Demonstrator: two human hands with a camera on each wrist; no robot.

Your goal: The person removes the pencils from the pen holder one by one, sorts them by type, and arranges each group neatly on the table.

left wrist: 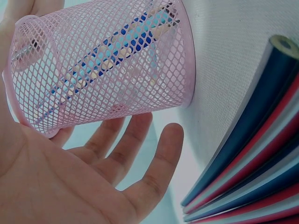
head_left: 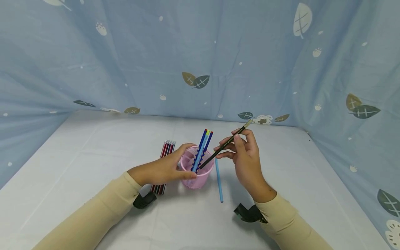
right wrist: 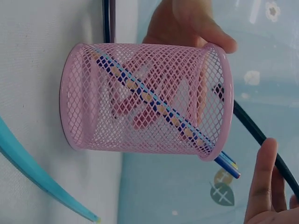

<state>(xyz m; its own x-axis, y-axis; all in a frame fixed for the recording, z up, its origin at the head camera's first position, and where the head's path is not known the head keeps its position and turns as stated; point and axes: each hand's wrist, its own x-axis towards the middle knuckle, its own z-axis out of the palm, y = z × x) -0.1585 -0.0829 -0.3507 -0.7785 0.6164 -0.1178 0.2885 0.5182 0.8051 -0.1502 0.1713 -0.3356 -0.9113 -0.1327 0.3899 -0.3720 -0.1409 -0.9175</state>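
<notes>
My left hand [head_left: 165, 168] grips a pink mesh pencil cup [head_left: 200, 182] near its rim, thumb on the near side and fingers round the far side. The cup stands upright on the table. Several blue pencils [head_left: 201, 147], some dark blue with pale spots, lean inside it. My right hand [head_left: 248, 161] pinches a dark pencil [right wrist: 254, 126] with a gold-coloured upper end. This pencil slants down to the left, its lower end just inside the cup's mouth. To the cup's right lies a light blue pencil [head_left: 219, 184].
Several red, dark and white striped pencils [head_left: 167, 147] lie in a bundle left of the cup, partly hidden under my left hand. A white cloth covers the table [head_left: 93, 149]. Behind it hangs a blue curtain [head_left: 150, 62] with a leaf pattern.
</notes>
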